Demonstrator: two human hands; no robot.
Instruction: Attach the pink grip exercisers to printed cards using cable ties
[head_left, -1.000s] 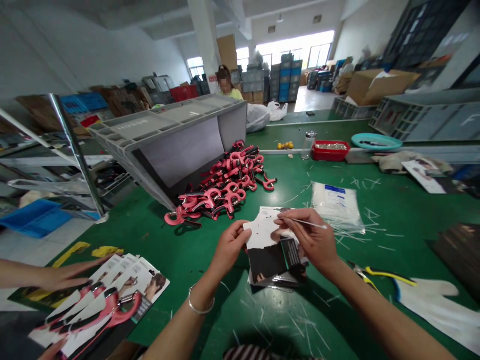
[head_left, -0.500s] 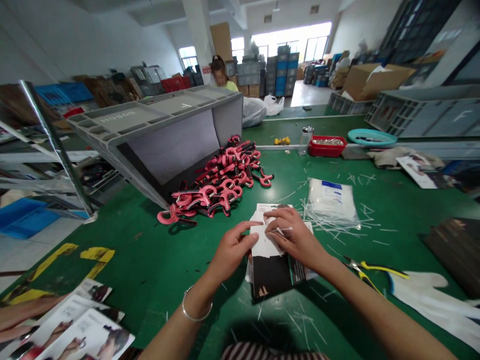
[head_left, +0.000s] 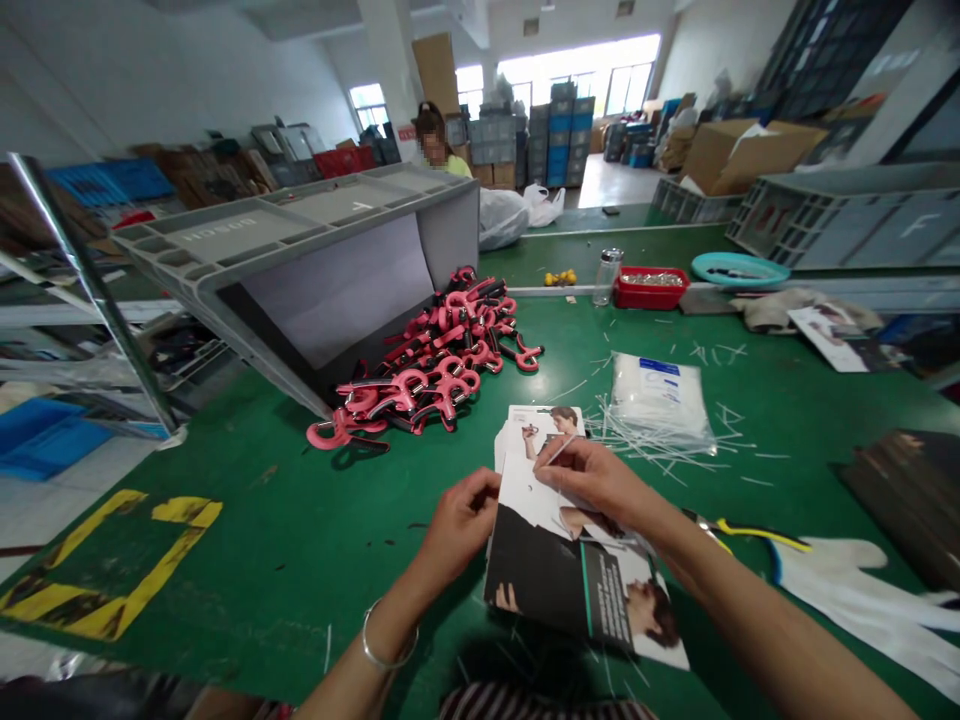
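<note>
Printed cards (head_left: pixel 540 560) with photos of a person lie in a stack on the green table in front of me. My left hand (head_left: pixel 461 520) pinches the stack's left edge, fingers curled, their tips partly hidden behind it. Between thumb and fingertips of my right hand (head_left: pixel 596 480) is a thin white cable tie (head_left: pixel 556 452), slanting over the upper card near a small hole. A clear bag (head_left: pixel 660 400) with a blue label lies beyond that hand, with loose white ties strewn around it.
Pink-and-black ring-headed tools (head_left: pixel 450 350) spill from a tipped grey crate (head_left: pixel 300 225). Yellow-handled cutters (head_left: pixel 757 535) and a white glove (head_left: pixel 847 575) lie right. Behind stand a glass jar (head_left: pixel 607 278), a red tray (head_left: pixel 651 300) and a turquoise dish (head_left: pixel 739 282). A person (head_left: pixel 442 150) is at the back.
My left hand has slid off the card's face to its left edge. My right hand has drawn slightly back, uncovering the photo. The other person's hands and cards at lower left are gone from view.
</note>
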